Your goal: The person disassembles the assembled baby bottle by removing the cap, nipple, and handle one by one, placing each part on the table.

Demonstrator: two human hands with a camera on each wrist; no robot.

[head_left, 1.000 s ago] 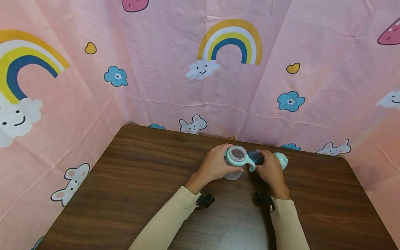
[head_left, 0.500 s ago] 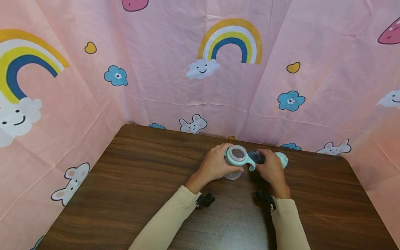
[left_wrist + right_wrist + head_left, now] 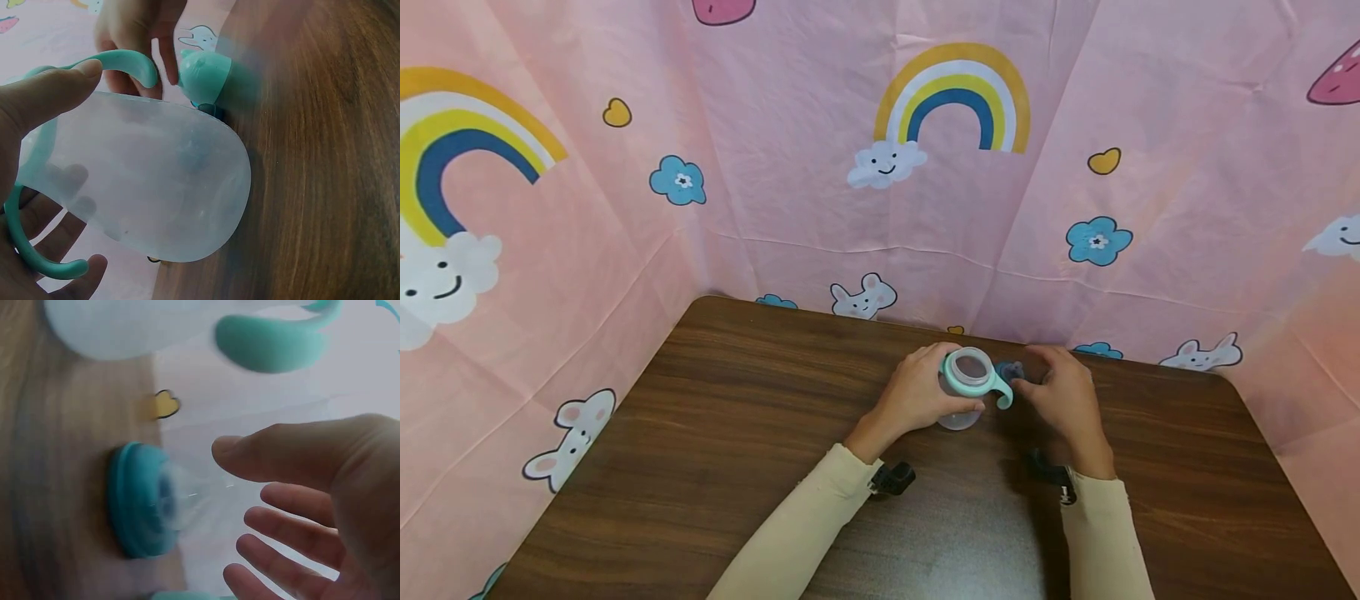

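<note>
My left hand (image 3: 913, 396) grips a clear baby bottle (image 3: 150, 175) by its neck, inside the mint handles (image 3: 122, 60). In the head view the bottle's mouth faces up with no top on it, and the base is above or on the table; I cannot tell which. A bottle teat (image 3: 190, 497) in a teal collar (image 3: 134, 500) stands on the table to the right of the bottle, tip up. Spread fingers of my right hand (image 3: 1067, 396) hover by the teat, apart from it in the right wrist view. A mint animal-shaped cap (image 3: 206, 75) is behind that hand, hidden from the head view.
The brown wooden table (image 3: 715, 450) ends at a pink printed curtain (image 3: 805, 208) just behind the bottle. Curtain also hangs along the left and right sides. Black straps (image 3: 892, 481) sit at both wrists.
My right hand has let go of the teat and collar, opened and shifted slightly right, now covering the cap in the head view. The left hand and bottle stay put.
</note>
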